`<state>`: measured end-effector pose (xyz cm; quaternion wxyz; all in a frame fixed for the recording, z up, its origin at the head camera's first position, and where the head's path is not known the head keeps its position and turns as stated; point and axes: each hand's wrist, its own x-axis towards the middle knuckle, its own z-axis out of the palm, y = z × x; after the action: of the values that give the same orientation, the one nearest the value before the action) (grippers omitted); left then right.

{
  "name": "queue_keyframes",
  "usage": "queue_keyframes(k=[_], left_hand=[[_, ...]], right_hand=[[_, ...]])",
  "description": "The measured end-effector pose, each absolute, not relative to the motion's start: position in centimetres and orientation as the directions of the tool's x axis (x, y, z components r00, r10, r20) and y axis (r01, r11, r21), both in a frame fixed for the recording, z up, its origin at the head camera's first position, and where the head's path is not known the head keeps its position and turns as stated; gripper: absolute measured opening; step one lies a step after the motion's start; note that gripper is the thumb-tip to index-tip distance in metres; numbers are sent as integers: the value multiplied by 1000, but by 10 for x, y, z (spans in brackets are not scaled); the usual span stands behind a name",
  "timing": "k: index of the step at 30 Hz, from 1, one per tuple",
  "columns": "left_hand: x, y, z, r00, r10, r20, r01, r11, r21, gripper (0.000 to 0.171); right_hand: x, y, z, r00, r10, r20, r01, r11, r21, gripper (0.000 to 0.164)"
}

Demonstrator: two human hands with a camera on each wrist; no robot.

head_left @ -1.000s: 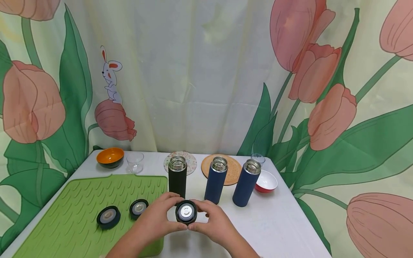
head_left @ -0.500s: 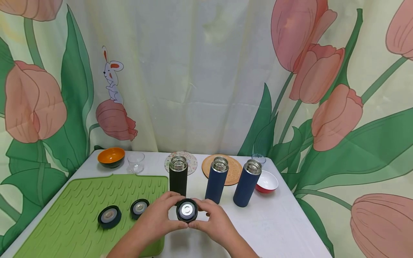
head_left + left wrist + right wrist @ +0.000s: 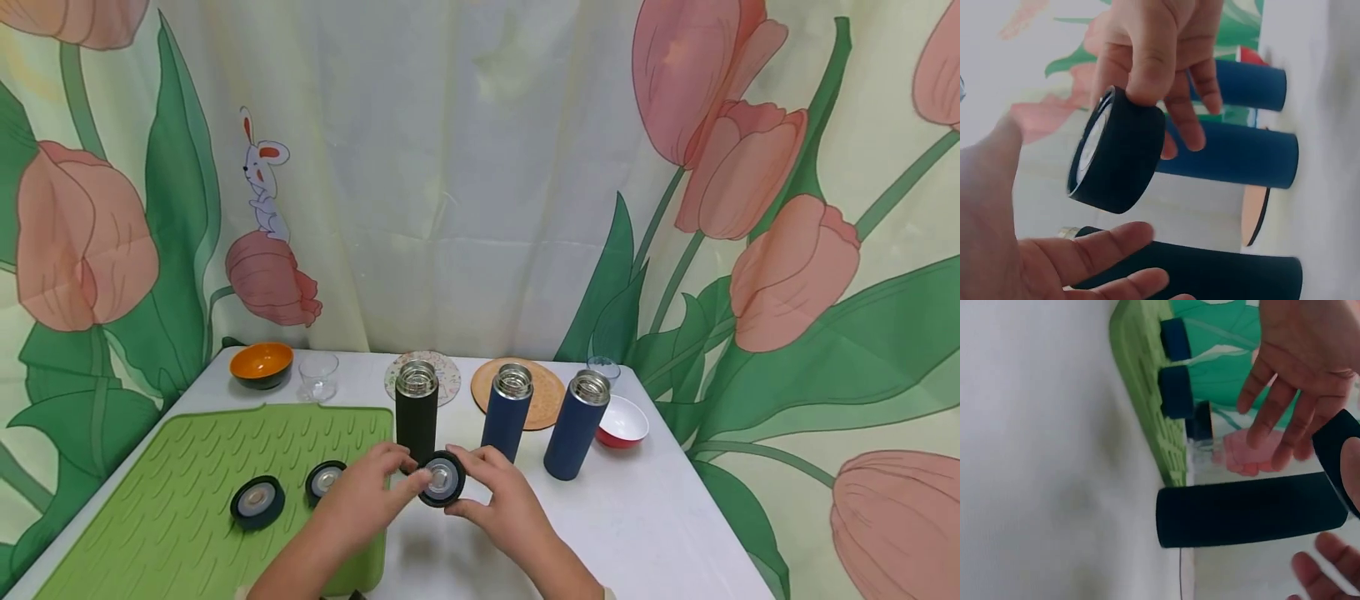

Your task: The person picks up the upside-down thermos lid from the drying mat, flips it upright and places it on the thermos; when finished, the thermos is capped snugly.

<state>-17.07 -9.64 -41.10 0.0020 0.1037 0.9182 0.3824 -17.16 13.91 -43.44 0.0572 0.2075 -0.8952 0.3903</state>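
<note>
My right hand [image 3: 510, 496] pinches a dark bottle lid [image 3: 444, 480] between thumb and fingers, its silvery inner side facing me, above the table. The left hand [image 3: 363, 496] is spread beside it; in the left wrist view its fingers [image 3: 1116, 244] are extended and apart from the lid. Just behind stands an upright black bottle [image 3: 417, 417] without a lid, its steel mouth showing. To its right are two lidless blue bottles [image 3: 507, 417]. Two more lids [image 3: 257, 502] lie inner side up on the green mat [image 3: 187, 450]; the left hand partly hides one.
Along the back edge sit an orange bowl [image 3: 261, 363], a clear glass [image 3: 318, 377], a patterned round mat [image 3: 447, 379] and a round wooden board [image 3: 547, 400]. A red-and-white bowl [image 3: 624, 423] and another glass [image 3: 604, 368] stand at the right. A printed curtain [image 3: 450, 183] hangs behind.
Both hands gripped the lid earlier; the left hand has now let go and opened beside it. The lid has turned and risen slightly in the right hand.
</note>
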Motion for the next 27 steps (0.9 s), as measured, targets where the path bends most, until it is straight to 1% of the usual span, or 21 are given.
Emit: queue_keyframes(k=[2, 6, 8, 11, 15, 19, 21, 24, 27], left_hand=[[-171, -97, -410, -984, 175, 40, 144, 637, 757, 51], [-173, -98, -410, -987, 159, -38, 53, 529, 847, 64], [-174, -97, -411, -983, 163, -81, 10, 491, 871, 69], [-177, -97, -412, -976, 174, -130, -33, 475, 879, 72], [-178, -98, -415, -956, 241, -164, -35, 464, 885, 73], [-179, -100, -419, -924, 348, -156, 5, 420, 908, 67], [-180, -101, -420, -919, 361, -159, -2, 400, 917, 62], [-179, -102, -420, -922, 343, -178, -36, 383, 923, 58], [-178, -101, -419, -924, 325, -200, -71, 369, 927, 58]], right_hand=[[-172, 139, -433, -875, -343, 342, -484, 621, -617, 79], [-174, 139, -431, -783, -404, 473, -614, 621, -487, 81], [-174, 140, -430, -741, -439, 508, -662, 609, -437, 79], [-175, 141, -431, -683, -483, 548, -715, 599, -362, 76], [-175, 141, -432, -600, -518, 610, -760, 608, -231, 76], [-175, 141, -432, -522, -543, 658, -771, 630, -92, 77], [-176, 141, -431, -502, -549, 669, -770, 635, -56, 74], [-176, 142, -432, -499, -545, 674, -772, 633, -60, 69], [-176, 142, -433, -499, -542, 676, -773, 631, -65, 70]])
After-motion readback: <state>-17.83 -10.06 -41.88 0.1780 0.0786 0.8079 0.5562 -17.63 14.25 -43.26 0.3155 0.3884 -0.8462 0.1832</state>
